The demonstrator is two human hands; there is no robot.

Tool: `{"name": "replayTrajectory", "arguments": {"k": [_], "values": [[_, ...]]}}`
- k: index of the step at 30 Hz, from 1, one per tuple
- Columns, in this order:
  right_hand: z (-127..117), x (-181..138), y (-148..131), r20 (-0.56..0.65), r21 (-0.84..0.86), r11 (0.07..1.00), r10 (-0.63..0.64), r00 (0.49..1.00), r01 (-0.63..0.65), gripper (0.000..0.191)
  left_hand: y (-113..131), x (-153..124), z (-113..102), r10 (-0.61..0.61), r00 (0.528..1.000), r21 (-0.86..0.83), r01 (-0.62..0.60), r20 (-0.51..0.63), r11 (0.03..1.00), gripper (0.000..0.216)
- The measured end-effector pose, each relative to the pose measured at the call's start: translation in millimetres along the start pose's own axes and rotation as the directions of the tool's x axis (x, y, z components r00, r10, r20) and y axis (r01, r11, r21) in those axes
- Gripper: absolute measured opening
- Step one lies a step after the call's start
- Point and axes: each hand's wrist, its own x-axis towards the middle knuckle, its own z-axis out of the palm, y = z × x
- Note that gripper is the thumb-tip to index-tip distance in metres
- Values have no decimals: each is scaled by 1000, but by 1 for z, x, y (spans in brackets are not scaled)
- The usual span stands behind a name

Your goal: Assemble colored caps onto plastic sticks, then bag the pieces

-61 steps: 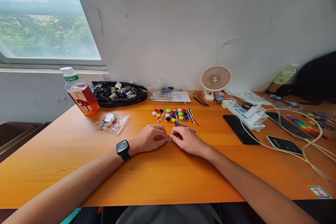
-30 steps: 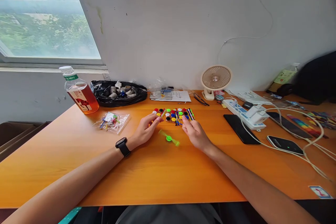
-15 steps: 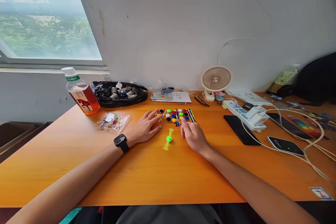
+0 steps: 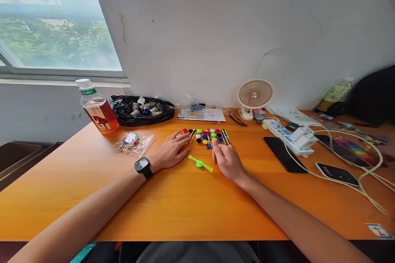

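Observation:
A small green spinning top [image 4: 199, 164] with yellow-green blades stands on the table between my hands, its blades slightly blurred. My left hand [image 4: 173, 149] lies flat on the wood, fingers stretched out, holding nothing. Its fingertips reach the left end of a group of coloured discs and thin sticks [image 4: 205, 136]. On the right, my right hand [image 4: 227, 160] rests on its side, fingers curled in and thumb on top. Nothing shows in it. It is beside the top, apart from it, and just in front of the discs, partly covering some sticks.
Left of my hands lie a clear bag of small parts [image 4: 132, 143], a tea bottle [image 4: 100, 113] and a black plastic bag [image 4: 119, 111]. A fan [image 4: 255, 94] stands by the wall. To the right are a phone [image 4: 284, 154], a power strip [image 4: 286, 136] and loose white cables.
The top's blades have turned from nearly upright in the picture to a slant from upper left to lower right. Both hands have stayed in place; the whole view has shifted slightly.

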Motion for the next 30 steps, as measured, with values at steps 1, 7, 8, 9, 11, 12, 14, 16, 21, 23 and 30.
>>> {"name": "replayTrajectory", "arguments": {"k": [1, 7, 8, 9, 11, 12, 14, 16, 21, 23, 30], "values": [[0, 0, 0, 6, 1, 1000, 0, 1000, 0, 75, 0, 0, 0, -9, 1000, 5, 9, -4, 1000, 46], [-1, -1, -2, 6, -4, 1000, -15, 1000, 15, 73, 3, 0, -1, -14, 1000, 26, 15, -26, 1000, 40], [-1, -1, -2, 6, -5, 1000, -16, 1000, 16, 73, 3, 0, -1, -9, 1000, 28, 10, -25, 1000, 41], [-1, -1, -2, 6, -6, 1000, -20, 1000, 20, 73, 3, 0, -2, -4, 1000, 31, 5, -20, 1000, 42], [-1, -1, -2, 6, -11, 1000, -27, 1000, 27, 73, 3, 0, -2, 4, 1000, 41, -4, 6, 999, 43], [-1, -1, -2, 7, -14, 999, -29, 1000, 29, 72, 3, 0, -2, 6, 1000, 46, -7, 22, 999, 44], [-1, -1, -1, 9, -17, 999, -33, 999, 33, 72, 3, 0, -3, 9, 999, 49, -11, 45, 999, 45], [-1, -1, -1, 10, -14, 999, -34, 999, 35, 72, 3, 0, -3, 12, 999, 38, -14, 42, 999, 44], [-1, -2, -2, 4, -10, 999, -41, 999, 41, 72, 4, 0, -2, 12, 1000, -11, -12, -18, 1000, 29], [-1, -2, -2, 7, -11, 999, -43, 999, 43, 72, 4, -1, -2, 0, 1000, -13, -1, -24, 1000, 30], [-1, -2, -1, 9, -37, 998, -47, 999, 47, 72, 5, 0, -3, -12, 999, 1, 12, -35, 1000, 32]]}}
